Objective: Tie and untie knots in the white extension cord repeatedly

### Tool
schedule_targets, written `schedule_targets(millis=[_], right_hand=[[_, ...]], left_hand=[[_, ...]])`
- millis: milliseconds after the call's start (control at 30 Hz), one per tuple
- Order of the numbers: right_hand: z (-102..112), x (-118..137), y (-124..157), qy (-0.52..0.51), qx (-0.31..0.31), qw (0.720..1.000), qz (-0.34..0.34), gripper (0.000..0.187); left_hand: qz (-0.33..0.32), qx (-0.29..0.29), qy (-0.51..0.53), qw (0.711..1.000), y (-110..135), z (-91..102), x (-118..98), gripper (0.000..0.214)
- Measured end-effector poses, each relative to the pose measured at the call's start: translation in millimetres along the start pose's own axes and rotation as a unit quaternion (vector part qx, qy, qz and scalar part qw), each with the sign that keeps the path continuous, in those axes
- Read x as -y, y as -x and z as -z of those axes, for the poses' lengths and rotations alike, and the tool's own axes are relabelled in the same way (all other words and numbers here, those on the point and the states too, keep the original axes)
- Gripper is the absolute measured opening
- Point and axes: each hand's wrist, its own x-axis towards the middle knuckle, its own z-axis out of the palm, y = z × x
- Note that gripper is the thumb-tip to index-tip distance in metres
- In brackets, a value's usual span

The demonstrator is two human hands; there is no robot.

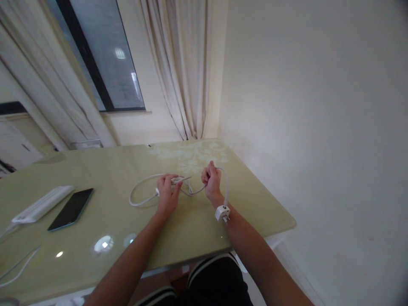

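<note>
A white power cable (140,185) lies looped on the pale green table (197,229). My left hand (167,191) rests on the table with its fingers closed around a stretch of the cable near its middle. My right hand (211,182) is a fist around another stretch of the same cable, a little to the right. From that fist the cable arcs over and down to a white plug (222,213), which hangs beside my right wrist. Between my hands the cable sags in a small bend.
A black phone (71,209) lies face up at the left, beside a white power strip (41,205). More white cord (19,263) trails at the near left edge. A wall stands to the right; curtains (181,72) and a window are behind the table.
</note>
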Motion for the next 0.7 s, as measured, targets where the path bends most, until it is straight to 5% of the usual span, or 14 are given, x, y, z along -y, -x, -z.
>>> schedule_targets(millis=[200,367,567,700], right_hand=[[6.8,2.4,-8.5,-0.001,-0.054,0.998,0.016,0.056],[12.5,-4.9,-14.5,0.067,-0.141,0.985,0.069,0.058],[16.6,-13.3,-14.0,0.156,-0.175,0.969,0.075,0.061],[15.9,-16.3,-9.5,0.186,-0.103,0.974,0.080,0.065]], left_hand=[[0.101,0.016,0.044,0.994,0.9,0.6,6.2,0.044],[0.099,0.065,0.074,0.990,1.1,0.7,6.0,0.052],[-0.035,0.203,0.107,0.973,4.7,-4.0,5.4,0.044],[-0.095,0.272,0.077,0.955,10.2,-6.2,4.2,0.040]])
